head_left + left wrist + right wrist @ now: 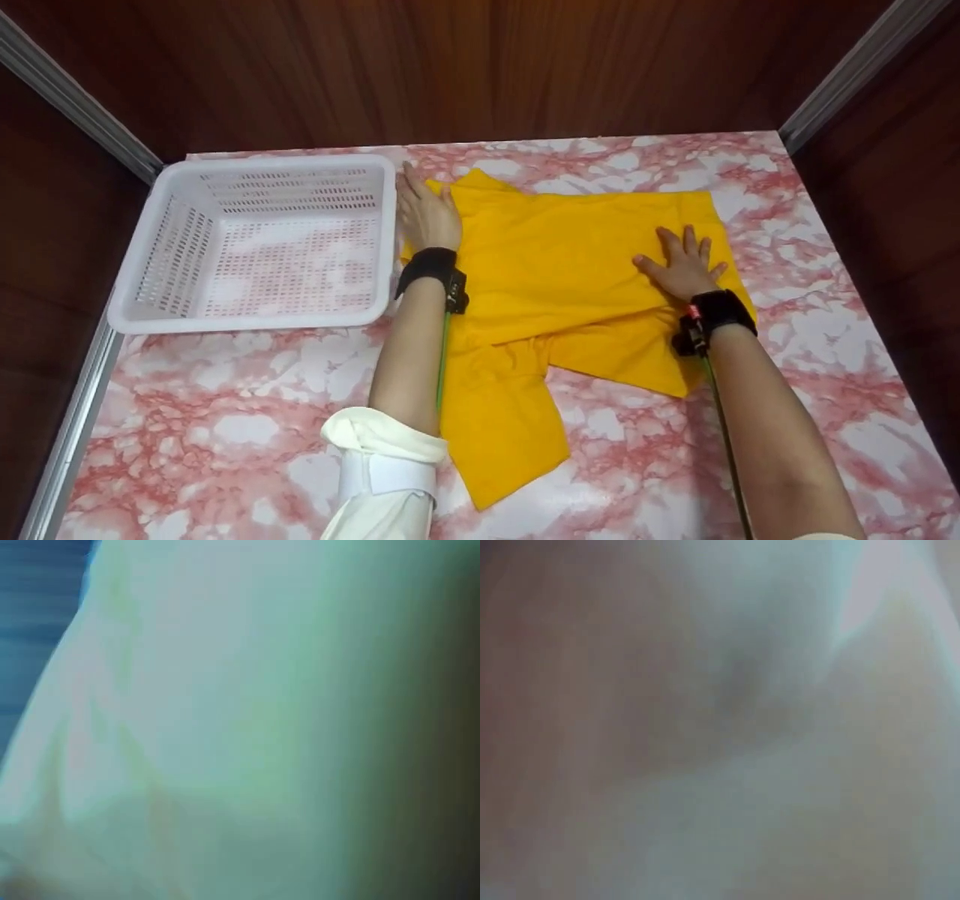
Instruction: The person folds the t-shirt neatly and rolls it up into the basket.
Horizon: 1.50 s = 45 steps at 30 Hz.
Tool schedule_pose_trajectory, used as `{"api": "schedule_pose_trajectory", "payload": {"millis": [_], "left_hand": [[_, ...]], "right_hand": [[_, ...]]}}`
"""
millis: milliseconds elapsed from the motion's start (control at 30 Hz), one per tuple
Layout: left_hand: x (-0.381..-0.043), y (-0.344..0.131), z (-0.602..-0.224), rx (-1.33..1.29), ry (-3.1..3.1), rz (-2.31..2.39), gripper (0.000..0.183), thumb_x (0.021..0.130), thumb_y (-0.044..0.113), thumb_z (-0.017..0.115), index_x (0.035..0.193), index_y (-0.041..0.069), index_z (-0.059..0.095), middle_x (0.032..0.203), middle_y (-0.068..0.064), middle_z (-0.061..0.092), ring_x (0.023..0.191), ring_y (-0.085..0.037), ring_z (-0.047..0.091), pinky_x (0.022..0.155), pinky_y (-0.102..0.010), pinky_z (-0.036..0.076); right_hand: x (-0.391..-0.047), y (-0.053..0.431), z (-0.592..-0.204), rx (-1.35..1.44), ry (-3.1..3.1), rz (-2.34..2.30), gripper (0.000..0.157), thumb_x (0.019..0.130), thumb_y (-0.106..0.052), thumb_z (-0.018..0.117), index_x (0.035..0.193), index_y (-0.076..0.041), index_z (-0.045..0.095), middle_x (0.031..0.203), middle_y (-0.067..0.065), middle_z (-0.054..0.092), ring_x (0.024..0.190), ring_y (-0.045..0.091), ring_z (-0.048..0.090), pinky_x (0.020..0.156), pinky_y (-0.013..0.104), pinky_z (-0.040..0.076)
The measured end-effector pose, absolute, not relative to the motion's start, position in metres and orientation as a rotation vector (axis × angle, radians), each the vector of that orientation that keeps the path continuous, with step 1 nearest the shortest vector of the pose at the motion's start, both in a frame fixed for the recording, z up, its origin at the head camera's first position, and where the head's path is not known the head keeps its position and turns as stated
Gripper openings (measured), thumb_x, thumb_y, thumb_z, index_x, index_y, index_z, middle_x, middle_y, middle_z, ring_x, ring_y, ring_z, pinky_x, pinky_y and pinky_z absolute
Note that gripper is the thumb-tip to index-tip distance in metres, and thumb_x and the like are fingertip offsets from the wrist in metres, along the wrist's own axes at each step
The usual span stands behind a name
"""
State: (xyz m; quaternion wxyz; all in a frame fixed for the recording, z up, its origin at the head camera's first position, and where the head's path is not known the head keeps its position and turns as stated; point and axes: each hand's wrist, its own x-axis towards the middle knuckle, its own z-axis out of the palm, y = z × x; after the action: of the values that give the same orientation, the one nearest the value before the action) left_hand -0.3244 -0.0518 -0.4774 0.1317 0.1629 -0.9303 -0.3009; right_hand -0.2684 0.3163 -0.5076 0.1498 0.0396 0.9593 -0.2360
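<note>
A yellow shirt (570, 262) lies spread on the table in the head view, partly folded over itself, with one sleeve pointing toward the front. My left hand (431, 217) is at the shirt's left edge, fingers extended, right beside the basket's rim. On the shirt's right part rests my right hand (684, 268), palm down with its fingers spread. Creases run across the cloth between the hands. Both wrist views are badly blurred and show pale and brownish patches only.
A white plastic basket (251, 328) with slotted walls stands at the left, nothing in it. The table (247, 427) has a red and white marbled top. Dark wooden panels (480, 75) with metal corner strips enclose the back and sides.
</note>
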Motion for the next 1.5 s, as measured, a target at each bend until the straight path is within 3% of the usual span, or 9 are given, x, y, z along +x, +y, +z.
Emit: {"api": "schedule_pose_trajectory", "payload": {"millis": [133,300,433,600,967,1133,1500], "left_hand": [[-0.310,-0.035,-0.486,0.273,-2.871,-0.653,0.081,0.088,0.048,0.043,0.143,0.014,-0.005,0.148,-0.017,-0.009,0.136,-0.032,-0.008,0.109,-0.046,0.001],[-0.283,-0.019,-0.491,0.039,-2.968,-0.506,0.089,0.082,0.056,0.048,0.144,0.021,-0.006,0.146,-0.016,-0.019,0.133,-0.035,-0.019,0.105,-0.053,-0.006],[-0.260,-0.015,-0.491,-0.111,-3.106,-0.441,0.093,0.077,0.063,0.049,0.144,0.026,-0.005,0.148,-0.014,-0.015,0.133,-0.035,-0.018,0.105,-0.055,-0.004],[-0.239,-0.023,-0.490,-0.162,-3.394,-0.369,0.091,0.075,0.071,0.041,0.142,0.032,-0.007,0.149,-0.012,-0.008,0.133,-0.037,-0.014,0.103,-0.059,-0.003],[-0.214,-0.027,-0.495,-0.115,-3.404,-0.155,0.088,0.068,0.076,0.044,0.141,0.031,0.022,0.144,-0.012,0.018,0.128,-0.039,0.018,0.093,-0.068,0.017],[-0.220,-0.028,-0.498,-0.070,-3.403,-0.209,0.090,0.066,0.077,0.046,0.141,0.034,0.021,0.146,-0.012,0.016,0.130,-0.039,0.016,0.090,-0.070,0.018],[-0.243,-0.046,-0.501,-0.058,-3.407,-0.209,0.091,0.066,0.080,0.040,0.141,0.037,0.014,0.150,-0.010,0.008,0.134,-0.039,0.003,0.092,-0.072,0.004]], "right_hand": [[-0.265,0.319,-0.504,0.077,2.792,-0.754,0.085,0.081,-0.065,0.040,0.144,-0.019,0.007,0.144,0.017,-0.023,0.125,0.041,-0.029,0.086,0.069,-0.019],[-0.250,0.316,-0.500,0.037,2.878,-0.741,0.083,0.081,-0.062,0.042,0.144,-0.018,0.009,0.145,0.021,-0.019,0.126,0.044,-0.025,0.089,0.070,-0.013],[-0.231,0.313,-0.495,0.036,2.871,-0.707,0.085,0.081,-0.063,0.043,0.144,-0.016,0.010,0.144,0.024,-0.017,0.126,0.047,-0.022,0.089,0.072,-0.009],[-0.215,0.310,-0.491,0.052,2.756,-0.628,0.087,0.080,-0.068,0.037,0.144,-0.017,0.009,0.143,0.028,-0.015,0.124,0.052,-0.019,0.085,0.074,-0.006],[-0.213,0.309,-0.493,0.037,2.720,-0.566,0.090,0.077,-0.070,0.038,0.143,-0.014,0.014,0.143,0.029,-0.012,0.124,0.054,-0.015,0.084,0.076,-0.004],[-0.215,0.309,-0.496,0.039,2.775,-0.517,0.090,0.077,-0.070,0.040,0.143,-0.015,0.015,0.144,0.029,-0.008,0.125,0.055,-0.011,0.085,0.076,-0.002],[-0.235,0.297,-0.505,0.065,2.809,-0.419,0.093,0.074,-0.075,0.037,0.144,-0.021,0.010,0.144,0.027,-0.010,0.126,0.053,-0.012,0.084,0.076,-0.002]]}}
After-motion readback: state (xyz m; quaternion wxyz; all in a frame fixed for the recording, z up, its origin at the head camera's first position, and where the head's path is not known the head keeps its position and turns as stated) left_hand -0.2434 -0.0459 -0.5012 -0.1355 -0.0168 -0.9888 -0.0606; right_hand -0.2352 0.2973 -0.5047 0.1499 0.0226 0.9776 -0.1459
